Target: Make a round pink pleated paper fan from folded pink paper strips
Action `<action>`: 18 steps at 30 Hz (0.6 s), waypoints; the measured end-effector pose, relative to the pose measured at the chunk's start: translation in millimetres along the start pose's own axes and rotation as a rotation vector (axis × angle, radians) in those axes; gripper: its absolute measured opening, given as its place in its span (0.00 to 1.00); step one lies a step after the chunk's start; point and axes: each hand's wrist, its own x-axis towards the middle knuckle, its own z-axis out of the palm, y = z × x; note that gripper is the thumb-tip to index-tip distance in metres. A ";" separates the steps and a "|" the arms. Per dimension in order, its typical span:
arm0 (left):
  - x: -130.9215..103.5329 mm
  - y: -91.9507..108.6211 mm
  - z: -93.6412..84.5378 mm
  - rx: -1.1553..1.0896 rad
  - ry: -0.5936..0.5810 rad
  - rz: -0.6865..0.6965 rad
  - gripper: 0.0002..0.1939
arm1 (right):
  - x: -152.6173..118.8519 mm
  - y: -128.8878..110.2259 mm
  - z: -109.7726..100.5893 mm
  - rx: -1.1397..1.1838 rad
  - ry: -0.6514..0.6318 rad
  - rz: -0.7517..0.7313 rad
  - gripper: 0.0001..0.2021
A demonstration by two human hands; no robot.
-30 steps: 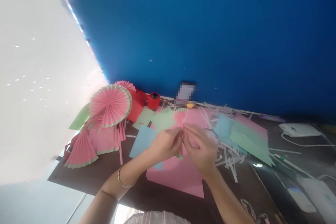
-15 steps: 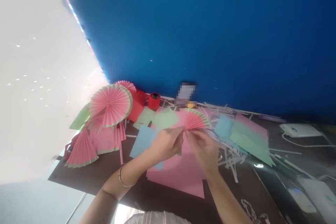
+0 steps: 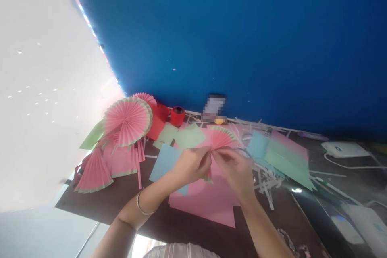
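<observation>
Both hands meet over pink paper sheets [image 3: 208, 205], pinching a pleated paper fan [image 3: 222, 138] at its narrow middle. The fan is pink with a pale green edge; its upper half spreads above my fingers, and a smaller folded end shows below them. My left hand [image 3: 193, 163], with a bangle at the wrist, is closed on the fan from the left. Closed from the right is my right hand [image 3: 237, 169]. The exact grip of the fingertips is partly hidden. A blue paper sheet [image 3: 165, 162] lies beside and under my left forearm.
At left stand finished-looking pleated paper rosettes [image 3: 128, 119] and an open pink fan [image 3: 95, 171]. A red tape roll [image 3: 177, 116] sits by the blue wall. White paper strips [image 3: 267, 187], pink and green sheets [image 3: 287, 157], and a white device with a cable [image 3: 344, 150] are at right.
The fan has shifted slightly left and turned a little between my fingers. More of its lower folded end shows beneath my hands. Both hands keep their pinch.
</observation>
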 end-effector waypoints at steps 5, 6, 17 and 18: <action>1.0 -3.5 2.7 0.107 0.015 0.033 0.09 | 3.7 4.3 -1.5 -0.048 -0.049 0.039 0.10; 1.0 -4.2 3.4 0.114 0.014 0.041 0.09 | 4.3 4.1 -2.2 -0.066 -0.056 0.041 0.10; 1.7 -5.2 4.7 0.198 0.057 0.120 0.11 | 10.0 -5.0 -8.2 -0.147 -0.175 0.051 0.10; 1.8 -5.5 5.0 0.212 0.065 0.135 0.12 | 10.6 -6.2 -8.6 -0.146 -0.201 0.054 0.11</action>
